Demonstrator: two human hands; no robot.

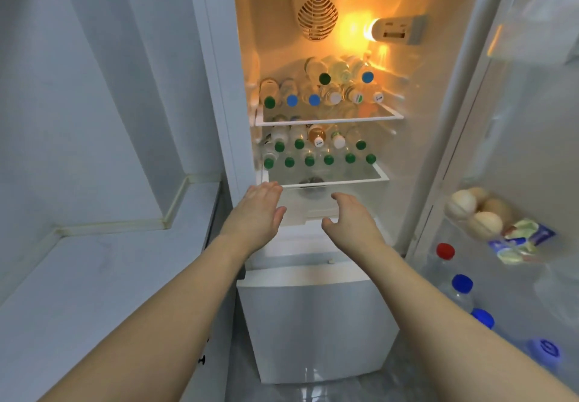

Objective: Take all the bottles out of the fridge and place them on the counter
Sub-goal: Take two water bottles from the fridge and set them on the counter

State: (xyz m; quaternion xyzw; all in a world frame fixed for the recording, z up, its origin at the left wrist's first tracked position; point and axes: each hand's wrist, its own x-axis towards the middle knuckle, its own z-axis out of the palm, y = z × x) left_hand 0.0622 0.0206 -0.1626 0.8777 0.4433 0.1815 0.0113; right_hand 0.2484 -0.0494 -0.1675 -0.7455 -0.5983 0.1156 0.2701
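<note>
White fridge [216, 94] open, lit warm yellow inside by a lamp [371, 30] on the right wall, round vent grille [318, 17] on the back wall.

Upper glass shelf [329, 119]: clear plastic bottles [332, 94] lying on their sides, caps toward the front, in green, blue and white; three more stacked on top, among them a dark green cap [325, 79] and a blue cap [367, 77].

Lower glass shelf [332, 182]: two layers of lying clear bottles [308, 151], nearly all green-capped, with one amber-tinted bottle [316, 137] and a white-capped one beside it in the upper layer.

Left hand [257, 213] reaching forward, fingers straight and together, palm turned inward, fingertips at the front left edge of the lower shelf; holding nothing. Right hand [352, 216] alongside, just apart from the left, fingers extended and loosely relaxed, thumb spread, in front of the clear drawer [313, 210] below that shelf; also empty.

Open door on the right: pale brown eggs [476, 210] in a door rack, a crumpled blue and yellow foil packet [520, 240] just below, then upright bottles in the bottom door bin with a red cap [445, 251] and blue caps [462, 283].

Pale grey counter [94, 276] to the left of the fridge, running into the wall corner. White lower compartment door [316, 323] closed beneath the hands.
</note>
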